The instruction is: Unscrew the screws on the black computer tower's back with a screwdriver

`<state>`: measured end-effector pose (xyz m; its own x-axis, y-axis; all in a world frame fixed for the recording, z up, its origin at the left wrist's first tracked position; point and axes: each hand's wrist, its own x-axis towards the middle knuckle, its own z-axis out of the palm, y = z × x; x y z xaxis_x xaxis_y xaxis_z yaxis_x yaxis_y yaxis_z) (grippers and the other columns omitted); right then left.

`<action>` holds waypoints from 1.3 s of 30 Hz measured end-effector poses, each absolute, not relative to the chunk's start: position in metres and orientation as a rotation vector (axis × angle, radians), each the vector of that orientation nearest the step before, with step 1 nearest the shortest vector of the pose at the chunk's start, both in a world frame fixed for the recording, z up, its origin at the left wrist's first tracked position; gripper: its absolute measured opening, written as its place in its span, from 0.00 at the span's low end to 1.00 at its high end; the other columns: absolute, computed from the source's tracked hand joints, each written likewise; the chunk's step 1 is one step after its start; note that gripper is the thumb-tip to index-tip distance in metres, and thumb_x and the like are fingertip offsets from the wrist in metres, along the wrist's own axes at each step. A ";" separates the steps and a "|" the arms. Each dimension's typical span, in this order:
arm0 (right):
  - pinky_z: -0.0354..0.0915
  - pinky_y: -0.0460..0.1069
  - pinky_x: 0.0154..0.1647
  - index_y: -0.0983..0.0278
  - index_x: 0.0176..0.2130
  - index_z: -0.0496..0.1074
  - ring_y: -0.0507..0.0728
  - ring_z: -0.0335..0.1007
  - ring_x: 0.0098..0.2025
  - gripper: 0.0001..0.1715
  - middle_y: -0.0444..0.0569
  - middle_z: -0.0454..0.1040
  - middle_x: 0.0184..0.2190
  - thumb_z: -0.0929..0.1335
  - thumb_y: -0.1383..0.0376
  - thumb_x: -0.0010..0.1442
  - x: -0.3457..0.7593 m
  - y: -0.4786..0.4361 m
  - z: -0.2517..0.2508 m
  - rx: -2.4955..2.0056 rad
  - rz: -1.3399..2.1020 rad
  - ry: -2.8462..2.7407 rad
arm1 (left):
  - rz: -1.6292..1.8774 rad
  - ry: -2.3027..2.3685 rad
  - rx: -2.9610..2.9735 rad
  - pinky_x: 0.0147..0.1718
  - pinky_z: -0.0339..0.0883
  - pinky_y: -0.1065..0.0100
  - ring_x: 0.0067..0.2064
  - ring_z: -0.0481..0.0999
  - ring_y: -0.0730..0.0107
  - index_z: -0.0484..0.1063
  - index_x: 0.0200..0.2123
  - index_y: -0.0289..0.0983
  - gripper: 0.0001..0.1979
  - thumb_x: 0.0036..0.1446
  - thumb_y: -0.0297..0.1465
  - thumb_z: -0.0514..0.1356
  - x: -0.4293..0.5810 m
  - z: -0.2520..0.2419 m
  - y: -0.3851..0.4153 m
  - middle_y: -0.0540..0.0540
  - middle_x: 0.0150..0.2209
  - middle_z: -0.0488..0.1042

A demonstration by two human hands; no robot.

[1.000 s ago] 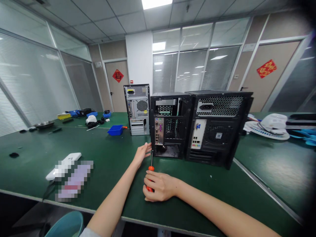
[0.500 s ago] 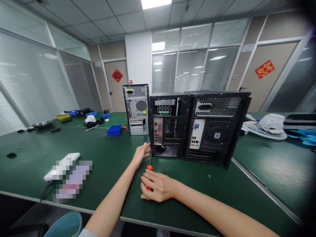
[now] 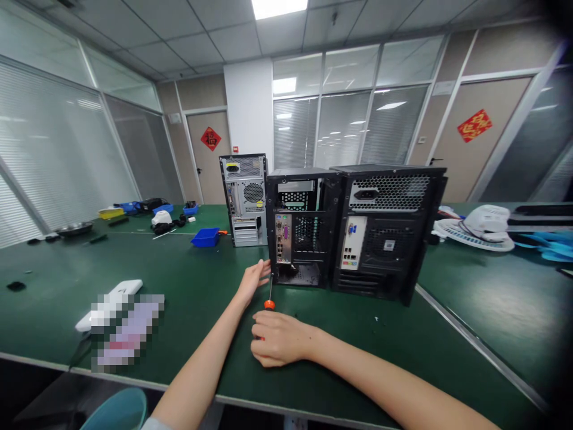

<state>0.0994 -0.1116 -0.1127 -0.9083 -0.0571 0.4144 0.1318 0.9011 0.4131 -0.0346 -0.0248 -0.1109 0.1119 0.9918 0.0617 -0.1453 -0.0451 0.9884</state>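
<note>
A black computer case (image 3: 301, 222) stands upright on the green table, its back panel facing me and part of its inside showing through the openings. My left hand (image 3: 254, 279) lies along the left side of this case, fingers stretched out towards its lower edge. My right hand (image 3: 278, 339) is wrapped around the orange handle of a screwdriver (image 3: 269, 305). The thin shaft points away from me, its tip at the lower left corner of the case's back edge. Most of the handle is hidden in my palm.
A second black case (image 3: 385, 233) stands directly to the right, and a grey case (image 3: 244, 200) farther back left. A blue tray (image 3: 206, 237) lies beyond my left hand. A white device (image 3: 126, 291) is at the left; a white basket (image 3: 470, 234) is at the right.
My right hand has turned on the screwdriver handle, and its fingers now wrap more tightly round it. My left hand stays at the case's side. The whole view has shifted slightly.
</note>
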 end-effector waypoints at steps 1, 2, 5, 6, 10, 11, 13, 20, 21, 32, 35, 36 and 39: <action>0.59 0.48 0.35 0.61 0.25 0.62 0.51 0.56 0.28 0.11 0.42 0.62 0.23 0.63 0.62 0.58 0.098 -0.112 -0.114 -0.066 -0.610 -2.644 | 1.226 0.996 1.194 0.53 0.64 0.54 0.57 0.69 0.54 0.73 0.48 0.36 0.26 0.56 0.50 0.56 -0.034 -0.111 -0.025 0.35 0.55 0.70; 0.57 0.48 0.31 0.61 0.24 0.62 0.52 0.54 0.27 0.12 0.42 0.61 0.22 0.63 0.62 0.58 0.097 -0.112 -0.116 -0.079 -0.606 -2.645 | 1.226 0.998 1.193 0.53 0.64 0.54 0.57 0.69 0.53 0.73 0.48 0.36 0.27 0.56 0.50 0.56 -0.034 -0.111 -0.025 0.35 0.55 0.70; 0.52 0.48 0.29 0.62 0.24 0.62 0.52 0.53 0.27 0.12 0.42 0.60 0.22 0.63 0.61 0.58 0.093 -0.112 -0.119 -0.114 -0.605 -2.642 | 1.227 1.002 1.188 0.53 0.64 0.54 0.57 0.69 0.53 0.73 0.48 0.36 0.26 0.56 0.50 0.56 -0.034 -0.111 -0.025 0.35 0.55 0.70; 0.52 0.48 0.30 0.62 0.25 0.62 0.52 0.53 0.27 0.12 0.42 0.60 0.22 0.63 0.61 0.58 0.093 -0.113 -0.120 -0.123 -0.607 -2.638 | 1.228 1.002 1.186 0.53 0.64 0.54 0.57 0.69 0.53 0.73 0.48 0.36 0.26 0.57 0.49 0.56 -0.034 -0.112 -0.024 0.35 0.55 0.70; 0.52 0.49 0.32 0.63 0.25 0.63 0.52 0.53 0.29 0.14 0.44 0.61 0.24 0.63 0.60 0.60 0.093 -0.112 -0.124 -0.144 -0.610 -2.607 | 1.229 0.999 1.181 0.53 0.64 0.53 0.57 0.70 0.53 0.73 0.48 0.36 0.24 0.58 0.48 0.55 -0.034 -0.112 -0.023 0.36 0.55 0.70; 0.52 0.49 0.32 0.63 0.25 0.63 0.52 0.53 0.29 0.15 0.44 0.62 0.24 0.63 0.59 0.60 0.093 -0.112 -0.125 -0.144 -0.609 -2.597 | 1.230 0.998 1.182 0.53 0.64 0.53 0.57 0.70 0.53 0.73 0.48 0.36 0.24 0.58 0.47 0.55 -0.034 -0.112 -0.023 0.36 0.55 0.70; 0.52 0.49 0.33 0.63 0.26 0.63 0.52 0.53 0.30 0.16 0.45 0.62 0.25 0.63 0.58 0.61 0.093 -0.111 -0.128 -0.146 -0.606 -2.576 | 1.231 0.997 1.184 0.53 0.64 0.53 0.57 0.70 0.54 0.73 0.49 0.36 0.24 0.59 0.47 0.55 -0.035 -0.112 -0.023 0.36 0.55 0.70; 0.55 0.49 0.35 0.64 0.28 0.65 0.53 0.53 0.32 0.18 0.47 0.62 0.28 0.63 0.55 0.63 0.094 -0.110 -0.135 -0.172 -0.571 -2.488 | 1.224 1.001 1.186 0.54 0.63 0.53 0.57 0.70 0.55 0.73 0.49 0.35 0.23 0.60 0.46 0.53 -0.034 -0.112 -0.024 0.36 0.55 0.70; 0.55 0.49 0.36 0.65 0.28 0.65 0.53 0.53 0.33 0.18 0.48 0.62 0.29 0.63 0.54 0.63 0.094 -0.110 -0.136 -0.179 -0.563 -2.481 | 1.223 1.002 1.185 0.54 0.63 0.53 0.57 0.69 0.55 0.73 0.49 0.35 0.23 0.60 0.46 0.53 -0.034 -0.112 -0.024 0.36 0.56 0.69; 0.59 0.55 0.46 0.66 0.31 0.66 0.56 0.55 0.35 0.19 0.50 0.63 0.32 0.65 0.52 0.55 0.099 -0.113 -0.139 -0.208 -0.501 -2.638 | 1.212 1.025 1.192 0.53 0.64 0.54 0.56 0.70 0.56 0.72 0.50 0.34 0.21 0.62 0.42 0.52 -0.034 -0.111 -0.025 0.36 0.55 0.70; 0.58 0.54 0.49 0.66 0.33 0.66 0.55 0.55 0.35 0.15 0.49 0.64 0.32 0.65 0.55 0.55 0.103 -0.116 -0.126 -0.184 -0.506 -2.718 | 1.211 1.025 1.193 0.53 0.64 0.54 0.56 0.70 0.55 0.72 0.50 0.35 0.22 0.62 0.44 0.53 -0.035 -0.111 -0.024 0.35 0.55 0.70; 0.58 0.54 0.50 0.66 0.34 0.66 0.55 0.56 0.36 0.15 0.50 0.64 0.32 0.64 0.56 0.56 0.105 -0.118 -0.121 -0.177 -0.509 -2.742 | 1.210 1.023 1.193 0.53 0.64 0.54 0.57 0.70 0.55 0.72 0.50 0.35 0.22 0.61 0.44 0.53 -0.035 -0.111 -0.024 0.35 0.55 0.70; 0.56 0.55 0.54 0.65 0.39 0.66 0.56 0.58 0.38 0.14 0.49 0.65 0.34 0.62 0.57 0.61 0.110 -0.124 -0.106 -0.142 -0.538 -2.788 | 1.207 1.021 1.191 0.53 0.64 0.54 0.57 0.70 0.56 0.72 0.50 0.35 0.21 0.62 0.43 0.53 -0.035 -0.111 -0.024 0.36 0.56 0.69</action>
<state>0.1103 -0.1244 -0.1062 -0.9509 0.0401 0.3068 0.1513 0.9252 0.3480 -0.0352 -0.0236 -0.1106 0.1089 0.9933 0.0395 -0.1262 -0.0256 0.9917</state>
